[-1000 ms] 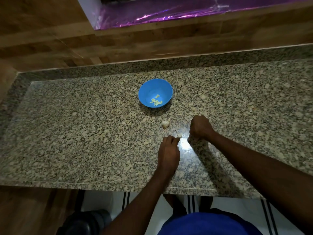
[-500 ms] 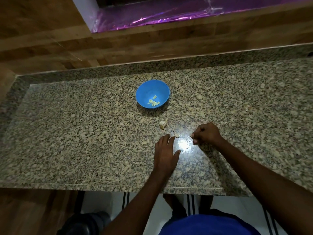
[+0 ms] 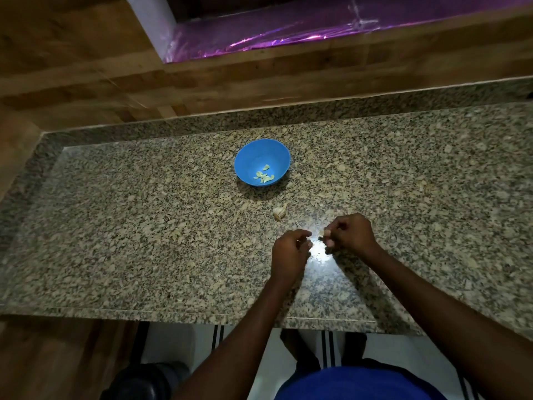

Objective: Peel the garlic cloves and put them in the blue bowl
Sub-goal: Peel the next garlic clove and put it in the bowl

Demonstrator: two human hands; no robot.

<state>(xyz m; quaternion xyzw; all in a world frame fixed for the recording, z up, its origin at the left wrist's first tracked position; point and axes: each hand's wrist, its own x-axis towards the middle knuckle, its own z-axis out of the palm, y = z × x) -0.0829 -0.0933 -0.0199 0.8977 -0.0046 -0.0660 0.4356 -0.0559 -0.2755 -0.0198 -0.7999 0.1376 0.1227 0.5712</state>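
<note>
A blue bowl (image 3: 248, 157) stands on the granite counter (image 3: 144, 226) and holds several peeled garlic cloves (image 3: 264, 177). A part garlic bulb (image 3: 280, 211) lies in front of the bowl, and a small scrap of skin (image 3: 297, 224) lies just nearer. My right hand (image 3: 350, 235) pinches a garlic clove (image 3: 322, 233) between thumb and fingertips, just above the counter. My left hand (image 3: 291, 252) is beside it with its fingers curled and their tips close to the clove. Glare hides whether the left hand touches or holds anything.
A raised granite lip (image 3: 259, 116) runs along the back of the counter, under a wooden wall (image 3: 86, 82) and a purple foil strip (image 3: 288, 33). The counter's front edge (image 3: 173, 313) is near my body. A dark round object (image 3: 138, 382) sits on the floor below.
My left hand lifted from lying flat on the counter and curled its fingers toward my right hand. My right hand turned and brought the clove toward the left.
</note>
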